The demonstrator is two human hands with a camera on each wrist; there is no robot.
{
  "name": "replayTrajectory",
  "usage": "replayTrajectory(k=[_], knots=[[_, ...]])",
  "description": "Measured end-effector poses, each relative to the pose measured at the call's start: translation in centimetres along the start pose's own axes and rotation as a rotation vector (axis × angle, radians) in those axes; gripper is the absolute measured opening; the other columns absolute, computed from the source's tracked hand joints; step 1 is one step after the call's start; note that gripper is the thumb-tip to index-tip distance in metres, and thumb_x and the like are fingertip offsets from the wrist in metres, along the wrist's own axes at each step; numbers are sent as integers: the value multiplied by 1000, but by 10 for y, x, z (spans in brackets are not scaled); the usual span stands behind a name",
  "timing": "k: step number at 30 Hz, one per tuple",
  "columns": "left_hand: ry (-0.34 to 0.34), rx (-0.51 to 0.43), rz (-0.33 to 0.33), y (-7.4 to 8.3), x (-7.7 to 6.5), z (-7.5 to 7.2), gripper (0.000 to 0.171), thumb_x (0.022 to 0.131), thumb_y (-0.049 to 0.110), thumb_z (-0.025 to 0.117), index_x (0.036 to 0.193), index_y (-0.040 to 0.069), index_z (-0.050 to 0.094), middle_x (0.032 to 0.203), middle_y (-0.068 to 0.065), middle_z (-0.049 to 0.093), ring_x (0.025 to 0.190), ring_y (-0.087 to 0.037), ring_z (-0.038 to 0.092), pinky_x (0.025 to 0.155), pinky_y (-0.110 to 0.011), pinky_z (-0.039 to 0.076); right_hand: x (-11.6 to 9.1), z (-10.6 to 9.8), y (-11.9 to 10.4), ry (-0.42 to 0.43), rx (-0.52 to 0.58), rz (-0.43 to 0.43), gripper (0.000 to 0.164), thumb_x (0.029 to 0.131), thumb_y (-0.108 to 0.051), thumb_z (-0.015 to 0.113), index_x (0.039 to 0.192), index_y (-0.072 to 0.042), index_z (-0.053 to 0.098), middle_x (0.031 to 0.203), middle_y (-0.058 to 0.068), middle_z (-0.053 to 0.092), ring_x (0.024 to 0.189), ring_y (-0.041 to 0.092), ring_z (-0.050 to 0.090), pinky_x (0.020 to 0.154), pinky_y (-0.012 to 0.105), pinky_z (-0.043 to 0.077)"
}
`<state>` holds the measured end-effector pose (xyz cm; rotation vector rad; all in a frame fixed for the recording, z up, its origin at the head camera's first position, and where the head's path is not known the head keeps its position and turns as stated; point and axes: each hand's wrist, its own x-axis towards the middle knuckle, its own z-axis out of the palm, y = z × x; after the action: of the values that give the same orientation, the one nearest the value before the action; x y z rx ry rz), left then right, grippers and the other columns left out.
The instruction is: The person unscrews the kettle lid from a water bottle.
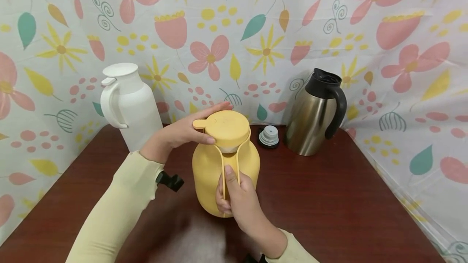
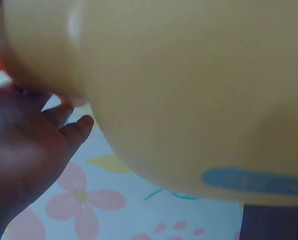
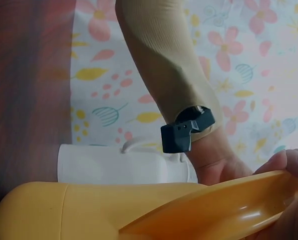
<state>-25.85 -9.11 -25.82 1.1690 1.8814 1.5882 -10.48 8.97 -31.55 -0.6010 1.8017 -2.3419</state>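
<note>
A yellow thermos jug [image 1: 204,173] stands upright on the table in the head view, its handle [image 1: 238,161] toward me. My right hand [image 1: 243,202] grips that handle, fingers curled through it and thumb lying along its top. At the jug's top, my left hand [image 1: 179,131] holds the round yellow lid [image 1: 228,125] from the left, with the thumb on the near side and the fingers around the far side. The lid's small tab points left. In the left wrist view, the jug body [image 2: 188,100] fills most of the picture and bears a blue strip [image 2: 253,181].
A white thermos jug [image 1: 137,102] stands at the back left of the dark red table [image 1: 310,206]. At the back right is a steel jug [image 1: 307,121] with a black top and handle. Beside it sits a pale grey stopper [image 1: 269,135] with a black base. Behind hangs a floral curtain [image 1: 234,23].
</note>
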Motion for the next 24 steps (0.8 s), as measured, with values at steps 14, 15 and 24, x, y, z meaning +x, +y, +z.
replayTrajectory(k=[14,15,24], knots=[[589,118,-186,22,-13,78,105,85,25,80,166,28,12,170,7,26,155,-17,32,127,-45,27,0,0,1,-3,-2,-11,68,113,-41,32,73,15,29,47,-11,38,38,0,33,36,25,25],[624,113,-187,22,-13,83,106,85,26,80,166,29,12,171,8,24,155,-17,32,127,-45,28,0,0,1,-5,2,-11,68,112,-41,32,73,15,29,47,-11,38,38,0,33,36,25,24],[468,31,-126,18,-26,70,120,83,38,84,166,24,-1,174,4,9,160,-20,17,130,-47,19,0,1,1,-5,-3,-7,69,112,-42,33,73,15,29,46,-9,37,38,0,33,37,24,25]])
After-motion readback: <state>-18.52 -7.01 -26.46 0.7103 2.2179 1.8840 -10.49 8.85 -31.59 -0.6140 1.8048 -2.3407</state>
